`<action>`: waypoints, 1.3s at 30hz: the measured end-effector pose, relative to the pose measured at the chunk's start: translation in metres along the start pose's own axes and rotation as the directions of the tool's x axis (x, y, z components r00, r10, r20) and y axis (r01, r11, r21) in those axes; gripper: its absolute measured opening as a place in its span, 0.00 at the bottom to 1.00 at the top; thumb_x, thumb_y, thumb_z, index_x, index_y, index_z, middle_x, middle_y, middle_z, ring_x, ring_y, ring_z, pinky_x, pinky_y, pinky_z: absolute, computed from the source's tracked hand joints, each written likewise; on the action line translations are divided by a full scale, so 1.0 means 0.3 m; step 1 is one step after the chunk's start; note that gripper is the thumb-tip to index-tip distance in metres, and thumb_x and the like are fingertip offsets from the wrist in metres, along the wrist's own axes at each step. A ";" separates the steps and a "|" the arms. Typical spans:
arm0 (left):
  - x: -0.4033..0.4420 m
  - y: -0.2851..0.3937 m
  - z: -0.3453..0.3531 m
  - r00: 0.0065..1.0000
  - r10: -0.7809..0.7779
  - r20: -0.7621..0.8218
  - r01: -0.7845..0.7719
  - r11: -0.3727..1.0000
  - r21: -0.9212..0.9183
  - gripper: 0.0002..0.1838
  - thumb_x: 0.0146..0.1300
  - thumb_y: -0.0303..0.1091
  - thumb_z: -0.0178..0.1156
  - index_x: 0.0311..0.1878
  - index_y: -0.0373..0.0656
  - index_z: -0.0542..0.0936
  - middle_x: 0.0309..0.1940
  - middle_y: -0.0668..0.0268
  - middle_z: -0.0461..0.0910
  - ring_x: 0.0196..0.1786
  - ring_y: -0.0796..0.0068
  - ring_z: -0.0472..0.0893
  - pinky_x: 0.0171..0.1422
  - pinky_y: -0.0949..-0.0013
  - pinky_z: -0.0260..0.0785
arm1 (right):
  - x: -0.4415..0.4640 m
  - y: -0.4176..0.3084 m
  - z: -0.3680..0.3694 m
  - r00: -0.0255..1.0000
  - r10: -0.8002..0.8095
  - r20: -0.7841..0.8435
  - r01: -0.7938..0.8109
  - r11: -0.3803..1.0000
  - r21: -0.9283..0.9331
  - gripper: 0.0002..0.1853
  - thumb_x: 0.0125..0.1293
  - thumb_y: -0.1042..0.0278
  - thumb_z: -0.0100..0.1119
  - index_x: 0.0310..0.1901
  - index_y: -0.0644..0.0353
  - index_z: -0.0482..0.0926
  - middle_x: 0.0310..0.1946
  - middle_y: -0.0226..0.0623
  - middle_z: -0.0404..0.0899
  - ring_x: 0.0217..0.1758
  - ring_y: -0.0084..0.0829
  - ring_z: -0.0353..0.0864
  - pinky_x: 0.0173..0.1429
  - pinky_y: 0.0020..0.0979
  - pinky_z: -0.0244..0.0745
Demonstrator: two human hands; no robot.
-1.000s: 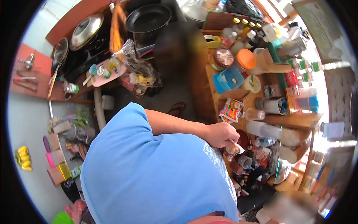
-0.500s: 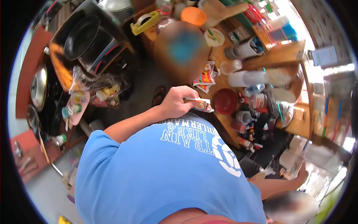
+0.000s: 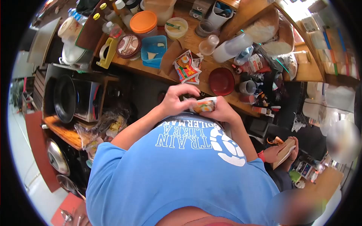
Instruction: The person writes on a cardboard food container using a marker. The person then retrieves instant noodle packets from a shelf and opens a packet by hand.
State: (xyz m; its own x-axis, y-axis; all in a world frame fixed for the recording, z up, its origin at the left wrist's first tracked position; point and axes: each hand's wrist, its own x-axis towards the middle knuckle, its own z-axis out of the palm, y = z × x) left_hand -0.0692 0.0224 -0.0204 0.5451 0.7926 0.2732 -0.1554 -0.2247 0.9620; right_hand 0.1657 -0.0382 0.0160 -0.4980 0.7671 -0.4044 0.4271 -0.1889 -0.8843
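Note:
My right hand (image 3: 224, 110) grips a noodle packet (image 3: 204, 106) with an egg picture, in front of my blue shirt. Just left of the packet is my left hand (image 3: 176, 98), its thumb and fingers apart and slightly blurred near the packet's left end. Whether its thumb touches the wrapper I cannot tell. Beyond the hands, similar red and yellow packets (image 3: 186, 67) lie in a small pile on the wooden table (image 3: 201, 77). A dark red bowl (image 3: 221, 81) stands to their right.
Along the table are a blue container (image 3: 154, 51), an orange-lidded tub (image 3: 143, 23), a tape dispenser (image 3: 107, 52) and a clear jug (image 3: 233, 47). A black pan (image 3: 65, 98) is at left. On the right, another person's hands (image 3: 277, 152) hold a cardboard-coloured box (image 3: 283, 153).
The packet has passed from my left hand's grip to my right hand, which has come into view. My left fingers have spread. The view has shifted, uncovering more of the table and the blue container.

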 end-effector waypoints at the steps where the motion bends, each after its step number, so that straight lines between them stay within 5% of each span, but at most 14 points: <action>1: 0.013 -0.045 -0.013 0.983 -0.164 -0.086 0.167 0.986 0.025 0.18 0.55 0.36 0.75 0.44 0.34 0.83 0.45 0.55 0.86 0.51 0.63 0.85 0.59 0.61 0.76 | -0.018 0.041 0.005 0.992 0.034 -0.118 -0.015 0.987 0.158 0.25 0.53 0.75 0.77 0.54 0.65 0.81 0.44 0.34 0.88 0.46 0.21 0.85 0.53 0.28 0.80; 3: 0.072 -0.186 -0.037 0.982 -0.046 -0.183 0.143 0.813 0.564 0.30 0.53 0.40 0.77 0.57 0.38 0.80 0.56 0.49 0.81 0.60 0.51 0.80 0.62 0.54 0.76 | -0.058 0.168 0.009 0.964 0.176 -0.199 -0.056 0.868 0.494 0.23 0.53 0.78 0.76 0.52 0.66 0.82 0.45 0.33 0.87 0.47 0.24 0.86 0.53 0.29 0.82; 9: 0.160 -0.438 0.021 0.978 -0.190 0.082 -0.027 0.276 0.961 0.53 0.45 0.46 0.80 0.75 0.55 0.63 0.75 0.45 0.59 0.72 0.32 0.64 0.62 0.45 0.76 | -0.097 0.250 0.048 0.908 0.292 -0.300 -0.030 0.760 0.649 0.24 0.53 0.82 0.74 0.54 0.66 0.81 0.48 0.37 0.87 0.49 0.28 0.87 0.52 0.33 0.85; 11: 0.185 -0.431 0.005 0.974 -0.210 0.088 -0.021 0.300 0.954 0.46 0.48 0.43 0.77 0.72 0.55 0.67 0.74 0.44 0.60 0.70 0.33 0.67 0.59 0.44 0.78 | -0.086 0.232 0.076 0.893 0.331 -0.305 -0.059 0.758 0.650 0.25 0.53 0.83 0.73 0.55 0.66 0.80 0.48 0.37 0.87 0.48 0.28 0.87 0.51 0.32 0.85; 13: 0.204 -0.429 -0.022 0.983 -0.177 -0.053 0.146 0.571 0.808 0.36 0.54 0.39 0.70 0.68 0.51 0.70 0.72 0.43 0.63 0.66 0.34 0.72 0.58 0.40 0.77 | -0.075 0.230 0.117 0.868 0.387 -0.309 -0.060 0.701 0.710 0.24 0.53 0.83 0.73 0.54 0.65 0.81 0.47 0.37 0.87 0.46 0.27 0.87 0.48 0.30 0.84; 16: 0.223 -0.449 -0.084 0.972 -0.076 -0.221 0.211 0.689 0.693 0.31 0.54 0.34 0.68 0.63 0.45 0.72 0.62 0.47 0.74 0.55 0.41 0.81 0.53 0.46 0.79 | -0.043 0.273 0.172 0.873 0.354 -0.335 0.005 0.681 0.733 0.20 0.55 0.80 0.72 0.52 0.64 0.83 0.43 0.36 0.88 0.41 0.24 0.86 0.40 0.25 0.81; 19: 0.253 -0.393 -0.112 0.955 -0.127 -0.269 0.267 0.766 0.584 0.30 0.53 0.33 0.69 0.60 0.44 0.73 0.57 0.50 0.78 0.49 0.43 0.84 0.52 0.47 0.78 | 0.013 0.272 0.204 0.886 0.344 -0.310 0.000 0.670 0.742 0.26 0.54 0.79 0.72 0.58 0.65 0.81 0.45 0.34 0.87 0.43 0.23 0.86 0.45 0.26 0.82; 21: 0.263 -0.377 -0.116 0.934 -0.103 -0.342 0.289 0.779 0.556 0.29 0.53 0.35 0.70 0.60 0.43 0.76 0.44 0.50 0.86 0.46 0.48 0.87 0.51 0.53 0.79 | 0.096 0.289 0.235 0.872 0.181 -0.455 0.181 0.744 0.643 0.44 0.50 0.83 0.75 0.72 0.64 0.69 0.49 0.32 0.86 0.54 0.25 0.82 0.61 0.29 0.77; 26: 0.273 -0.309 -0.115 0.922 -0.160 -0.354 0.325 0.815 0.480 0.29 0.53 0.36 0.71 0.59 0.40 0.77 0.42 0.49 0.87 0.45 0.51 0.89 0.52 0.55 0.80 | 0.302 0.343 0.230 0.905 -0.005 -0.426 0.184 0.906 0.381 0.57 0.46 0.76 0.79 0.78 0.66 0.56 0.56 0.38 0.83 0.58 0.25 0.81 0.68 0.30 0.72; 27: 0.273 -0.295 -0.120 0.930 -0.162 -0.330 0.314 0.816 0.485 0.28 0.53 0.35 0.70 0.59 0.40 0.77 0.43 0.49 0.87 0.46 0.52 0.89 0.51 0.56 0.80 | 0.352 0.397 0.244 0.835 -0.096 -0.542 0.199 0.971 0.135 0.47 0.44 0.68 0.80 0.71 0.59 0.73 0.68 0.50 0.75 0.71 0.41 0.74 0.75 0.39 0.66; 29: 0.279 -0.266 -0.144 0.967 -0.168 -0.193 0.243 0.842 0.482 0.28 0.52 0.32 0.70 0.59 0.42 0.76 0.51 0.48 0.85 0.49 0.50 0.87 0.52 0.55 0.81 | 0.381 0.370 0.221 0.879 -0.031 -0.475 -0.050 0.986 -0.157 0.24 0.45 0.66 0.77 0.49 0.50 0.89 0.78 0.60 0.56 0.81 0.55 0.57 0.80 0.46 0.59; 30: 0.281 -0.269 -0.156 0.972 -0.165 -0.170 0.227 0.850 0.475 0.28 0.52 0.32 0.70 0.59 0.42 0.76 0.51 0.48 0.85 0.49 0.50 0.87 0.52 0.55 0.81 | 0.383 0.358 0.210 0.868 -0.020 -0.496 -0.065 0.986 -0.154 0.24 0.45 0.66 0.77 0.49 0.50 0.89 0.78 0.60 0.56 0.81 0.55 0.57 0.80 0.46 0.59; 32: 0.290 -0.274 -0.176 0.985 0.155 0.073 -0.166 0.751 0.640 0.31 0.49 0.29 0.71 0.60 0.44 0.76 0.61 0.47 0.79 0.53 0.46 0.85 0.55 0.54 0.81 | 0.375 0.357 0.191 0.889 -0.006 -0.459 -0.125 0.958 -0.256 0.25 0.44 0.62 0.76 0.49 0.47 0.89 0.78 0.63 0.55 0.82 0.63 0.48 0.82 0.50 0.53; 39: 0.273 -0.365 -0.218 0.829 0.121 0.546 -0.542 0.411 0.733 0.30 0.47 0.30 0.72 0.58 0.50 0.79 0.72 0.54 0.70 0.74 0.43 0.69 0.71 0.43 0.69 | 0.366 0.363 0.206 0.867 -0.054 -0.496 -0.044 0.982 -0.185 0.23 0.44 0.63 0.76 0.48 0.47 0.89 0.78 0.63 0.55 0.82 0.64 0.50 0.84 0.50 0.50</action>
State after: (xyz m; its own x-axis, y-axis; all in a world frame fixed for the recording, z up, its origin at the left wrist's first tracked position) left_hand -0.0613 0.1490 -0.1035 0.8827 0.3207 0.3435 0.2444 -0.9376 0.2473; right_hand 0.1111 -0.0124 -0.1392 -0.0807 0.9791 -0.1866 0.5807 -0.1060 -0.8072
